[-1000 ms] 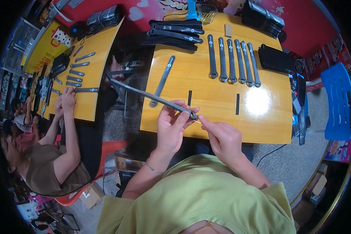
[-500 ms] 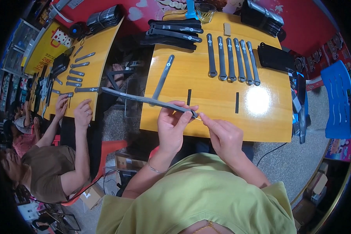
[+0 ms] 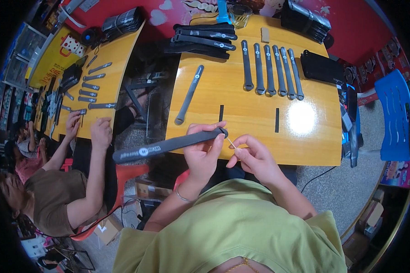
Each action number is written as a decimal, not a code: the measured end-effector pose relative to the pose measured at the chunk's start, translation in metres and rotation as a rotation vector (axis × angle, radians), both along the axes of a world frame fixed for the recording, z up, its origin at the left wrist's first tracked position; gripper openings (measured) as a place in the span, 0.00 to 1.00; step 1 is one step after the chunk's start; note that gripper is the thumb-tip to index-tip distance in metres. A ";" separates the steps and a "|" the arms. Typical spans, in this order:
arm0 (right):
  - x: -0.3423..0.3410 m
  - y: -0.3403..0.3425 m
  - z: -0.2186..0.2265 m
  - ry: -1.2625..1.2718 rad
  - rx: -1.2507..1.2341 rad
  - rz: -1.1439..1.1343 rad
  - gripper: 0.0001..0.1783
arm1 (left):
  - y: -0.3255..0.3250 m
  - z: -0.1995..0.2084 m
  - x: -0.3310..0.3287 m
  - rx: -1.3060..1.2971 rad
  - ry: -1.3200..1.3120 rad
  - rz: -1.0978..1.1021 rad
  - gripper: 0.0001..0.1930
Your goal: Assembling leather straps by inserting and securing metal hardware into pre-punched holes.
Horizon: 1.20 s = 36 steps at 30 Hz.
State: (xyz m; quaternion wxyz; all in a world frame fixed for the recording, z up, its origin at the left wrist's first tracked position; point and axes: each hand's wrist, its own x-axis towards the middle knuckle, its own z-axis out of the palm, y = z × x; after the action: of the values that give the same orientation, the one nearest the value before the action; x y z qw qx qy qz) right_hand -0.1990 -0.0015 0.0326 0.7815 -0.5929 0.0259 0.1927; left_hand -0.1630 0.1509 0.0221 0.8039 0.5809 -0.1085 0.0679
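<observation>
My left hand (image 3: 201,159) pinches a long dark grey strap (image 3: 168,144) near its slotted end, over the table's front edge. The strap's free part stretches out to the left, its white print facing up. A thin pale stick (image 3: 231,143) is in the fingers of my right hand (image 3: 258,164), its far tip close to the slotted end; whether it touches cannot be made out. Another grey strap (image 3: 189,95) lies by itself on the table beyond my left hand. Two short black strips (image 3: 277,120) lie on the tabletop beyond my hands.
A row of several grey straps (image 3: 271,70) lies toward the back of the yellow table (image 3: 314,150). Strap stacks (image 3: 205,38), a black bundle (image 3: 305,22), a black pouch (image 3: 322,67) and a glass cup (image 3: 240,16) surround it. At left, a co-worker (image 3: 59,195) sits at another table.
The held strap has turned, its free end swinging lower and its print now facing up. My right hand has drawn back slightly, and more of the stick shows.
</observation>
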 end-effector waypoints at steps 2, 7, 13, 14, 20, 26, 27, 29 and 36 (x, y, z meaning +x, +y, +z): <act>0.001 0.000 -0.001 0.118 0.221 0.048 0.07 | 0.000 -0.003 0.000 0.049 -0.063 0.031 0.14; -0.001 0.013 -0.008 -0.057 0.066 -0.098 0.06 | 0.005 -0.010 0.003 0.199 -0.216 0.080 0.14; 0.004 0.007 -0.001 0.035 0.029 -0.016 0.06 | 0.008 -0.010 0.004 0.315 -0.290 0.152 0.13; 0.006 0.004 -0.002 0.036 0.029 -0.016 0.06 | 0.007 -0.009 0.004 0.322 -0.299 0.158 0.13; 0.005 0.018 -0.025 -0.307 0.006 -0.195 0.04 | 0.006 -0.009 0.005 0.311 -0.259 0.140 0.12; 0.010 0.005 -0.001 0.157 0.304 0.006 0.04 | 0.009 -0.011 0.003 0.235 -0.195 0.063 0.16; 0.010 0.005 -0.001 0.189 0.346 0.026 0.04 | 0.009 -0.012 0.003 0.227 -0.194 0.056 0.18; 0.010 0.008 -0.004 0.221 0.388 0.045 0.04 | 0.007 -0.011 0.002 0.243 -0.220 0.072 0.20; 0.011 0.023 0.000 -0.249 -0.166 -0.166 0.06 | -0.001 -0.001 -0.006 0.133 -0.067 0.095 0.25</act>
State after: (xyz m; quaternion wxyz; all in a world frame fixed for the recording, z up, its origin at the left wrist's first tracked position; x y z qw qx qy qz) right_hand -0.1883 0.0214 0.0329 0.7403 -0.6704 -0.0065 0.0496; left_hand -0.1686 0.1496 0.0213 0.7554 0.6347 -0.1121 0.1182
